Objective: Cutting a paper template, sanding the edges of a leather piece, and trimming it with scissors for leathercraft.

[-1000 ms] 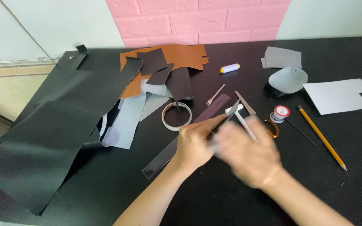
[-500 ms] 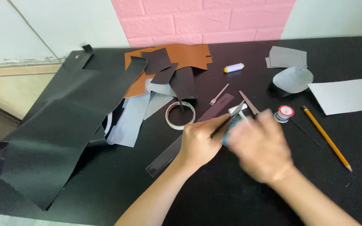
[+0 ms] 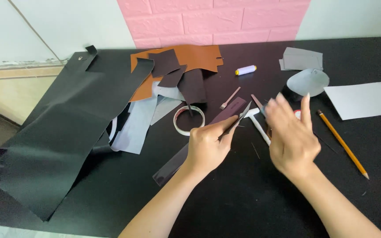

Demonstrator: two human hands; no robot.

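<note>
Pinching a dark strip (image 3: pixel 237 122), the left hand (image 3: pixel 206 147) hovers over the black table (image 3: pixel 243 198) below a pink brick wall (image 3: pixel 212 20); the right hand (image 3: pixel 292 139), seemingly empty, spreads open.

One head-worn camera — looking down and forward.
It sits close above the matte black worktable (image 3: pixel 225 207), facing the pink brick-pattern wall panel (image 3: pixel 212 20).

The right hand (image 3: pixel 293 136), which a moment ago lies blurred against the left hand (image 3: pixel 206 147) and the thin dark pointed strip (image 3: pixel 235 122) pinched in it, now stands apart to the right, fingers spread and raised. The white flat stick (image 3: pixel 259 129) on the black table (image 3: pixel 225 198), covered earlier, shows between the hands.
</note>
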